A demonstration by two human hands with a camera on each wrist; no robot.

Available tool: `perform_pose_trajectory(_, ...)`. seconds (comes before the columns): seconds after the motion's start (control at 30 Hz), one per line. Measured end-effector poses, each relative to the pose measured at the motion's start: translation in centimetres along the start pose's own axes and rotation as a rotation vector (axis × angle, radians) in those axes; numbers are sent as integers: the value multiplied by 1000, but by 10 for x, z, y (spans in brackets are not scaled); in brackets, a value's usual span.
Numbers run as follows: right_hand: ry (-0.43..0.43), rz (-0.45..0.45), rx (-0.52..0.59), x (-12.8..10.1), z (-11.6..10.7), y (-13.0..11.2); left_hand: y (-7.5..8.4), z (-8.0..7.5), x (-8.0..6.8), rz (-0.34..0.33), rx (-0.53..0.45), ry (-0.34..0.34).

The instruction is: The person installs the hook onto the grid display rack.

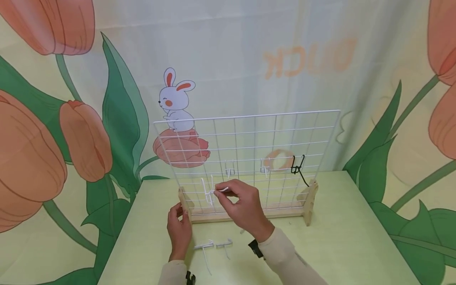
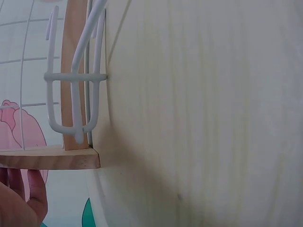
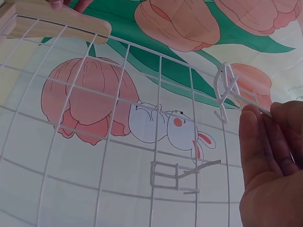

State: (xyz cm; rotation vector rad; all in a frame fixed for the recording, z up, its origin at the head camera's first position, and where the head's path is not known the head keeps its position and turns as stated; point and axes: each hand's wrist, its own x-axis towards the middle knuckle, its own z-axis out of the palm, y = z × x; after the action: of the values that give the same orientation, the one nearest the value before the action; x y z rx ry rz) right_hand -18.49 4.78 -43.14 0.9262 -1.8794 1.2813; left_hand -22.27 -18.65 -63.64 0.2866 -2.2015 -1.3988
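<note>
A white wire grid panel [image 1: 249, 158] stands upright in a wooden base [image 1: 249, 213] on a pale green table [image 1: 338, 245]. My right hand [image 1: 219, 192] pinches a white wire hook [image 1: 223, 189] against the lower left of the grid; the right wrist view shows that hook [image 3: 225, 92] at the wires beside my fingers [image 3: 270, 161]. My left hand [image 1: 179, 215] grips the left wooden foot [image 1: 185, 204]. In the left wrist view a white hook [image 2: 75, 94] hangs beside the foot [image 2: 75, 71], fingertips [image 2: 19, 198] below it.
Two white hooks [image 1: 229, 172] [image 1: 264, 169] and a black hook [image 1: 298, 168] hang on the grid. Two loose white hooks [image 1: 204, 246] [image 1: 224, 243] lie on the table by my left wrist. A tulip-and-rabbit curtain [image 1: 89, 138] hangs behind the table.
</note>
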Motion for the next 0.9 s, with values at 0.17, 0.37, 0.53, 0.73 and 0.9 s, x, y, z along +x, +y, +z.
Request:
perform_pose_trajectory(0.17,2,-25,-24,12,8,1,1,0,0,12,6,11)
perform_pose_trajectory(0.37,-9,-59,-97,22,16,5,5,1,0,-12,-2,13)
perform_pose_trajectory(0.53,-4,-76,-144,29,22,11,7,3,0,-27,-12,12)
perform_pose_trajectory(0.73,-8,-72,-176,36,31,15,6,3,-1,-17,-4,16)
perform_pose_trajectory(0.9,-8,-88,-228,42,39,16,4,2,-1,-5,22,30)
